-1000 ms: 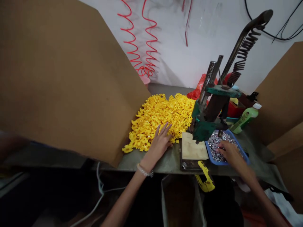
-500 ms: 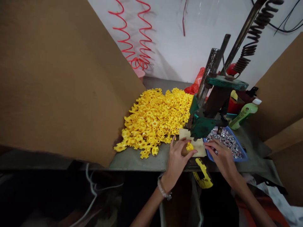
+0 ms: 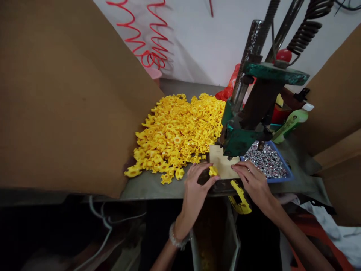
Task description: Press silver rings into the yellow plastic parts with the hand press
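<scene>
Yellow piece (image 3: 213, 171) sat in L hand (image 3: 195, 190) grip, lower ctr, not yet under press (image 3: 242, 138); R hand (image 3: 257, 188) grip pinched prob. a tiny part (image 3: 231, 166); yellow pile (image 3: 180, 130), mid-frame, seemingly awaited.

A white wall (image 3: 197, 45) rises behind the far edge of the grey workbench (image 3: 169, 190), red coiled hoses (image 3: 153, 59) hanging before it, left of centre. A cardboard panel (image 3: 67, 98) screens the left end, cardboard sheeting (image 3: 338, 105) the right. Light is dim, darkest underneath.

Workshop with green bench press (image 3: 255, 101)
</scene>
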Action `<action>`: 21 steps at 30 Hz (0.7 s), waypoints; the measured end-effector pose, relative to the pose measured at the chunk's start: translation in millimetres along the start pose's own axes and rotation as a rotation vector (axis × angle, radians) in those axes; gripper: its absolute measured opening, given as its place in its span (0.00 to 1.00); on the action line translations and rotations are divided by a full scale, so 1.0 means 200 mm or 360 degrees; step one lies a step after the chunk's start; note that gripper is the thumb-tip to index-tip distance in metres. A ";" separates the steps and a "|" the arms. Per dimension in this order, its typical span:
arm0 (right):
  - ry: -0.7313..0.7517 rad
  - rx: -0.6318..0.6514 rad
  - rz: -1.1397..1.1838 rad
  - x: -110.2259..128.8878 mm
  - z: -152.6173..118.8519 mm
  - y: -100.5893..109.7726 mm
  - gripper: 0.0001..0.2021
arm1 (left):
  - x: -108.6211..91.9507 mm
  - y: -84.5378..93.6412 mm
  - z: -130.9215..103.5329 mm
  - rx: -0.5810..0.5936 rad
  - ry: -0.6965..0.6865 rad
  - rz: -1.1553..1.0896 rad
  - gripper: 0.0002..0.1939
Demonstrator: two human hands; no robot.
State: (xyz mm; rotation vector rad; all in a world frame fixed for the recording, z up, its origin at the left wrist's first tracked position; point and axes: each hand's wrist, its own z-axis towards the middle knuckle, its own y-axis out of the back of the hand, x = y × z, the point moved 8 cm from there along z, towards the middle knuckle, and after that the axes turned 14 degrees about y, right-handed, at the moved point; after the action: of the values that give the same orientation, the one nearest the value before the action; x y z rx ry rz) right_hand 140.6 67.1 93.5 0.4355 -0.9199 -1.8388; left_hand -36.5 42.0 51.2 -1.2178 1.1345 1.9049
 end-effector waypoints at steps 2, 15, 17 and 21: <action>-0.0033 -0.0010 0.0009 0.00 -0.01 0.01 0.13 | 0.00 -0.01 0.00 -0.0020 0.0033 -0.0086 0.14; 0.0161 -0.0012 -0.0152 0.05 0.04 0.03 0.13 | -0.07 -0.20 0.02 0.0256 -0.0208 -0.0044 0.10; 0.0178 0.0042 -0.0110 0.06 0.05 0.01 0.13 | -0.07 -0.20 0.01 0.0278 -0.0235 -0.0043 0.10; 0.0202 0.0104 -0.0013 0.06 0.06 -0.01 0.14 | -0.08 -0.20 0.01 0.0258 -0.0265 0.0008 0.11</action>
State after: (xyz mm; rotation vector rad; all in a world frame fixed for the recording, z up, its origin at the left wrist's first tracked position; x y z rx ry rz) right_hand 126.4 62.3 100.1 0.5905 -0.8944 -1.7705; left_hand 1.6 61.7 52.3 -0.9517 1.1775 1.8408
